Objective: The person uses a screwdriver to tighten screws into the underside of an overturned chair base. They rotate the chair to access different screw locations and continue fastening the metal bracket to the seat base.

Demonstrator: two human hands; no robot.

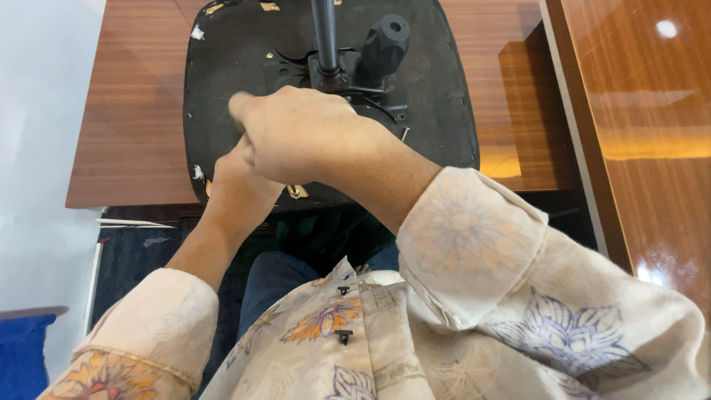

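An upturned black chair seat [437, 89] lies on a brown wooden table [133, 126], its metal mechanism plate, grey post [324, 33] and black knob [385, 44] facing up. My right hand [296, 133] is curled into a fist over the seat's near middle, just in front of the mechanism. My left hand [237, 185] sits under and behind it at the seat's near edge, mostly hidden. What either hand grips is covered by the fingers.
A second glossy wooden surface [652, 133] runs along the right. White wall or panel [37, 148] stands to the left, with a blue object [22, 348] at the lower left. My lap in blue jeans and floral shirt fill the foreground.
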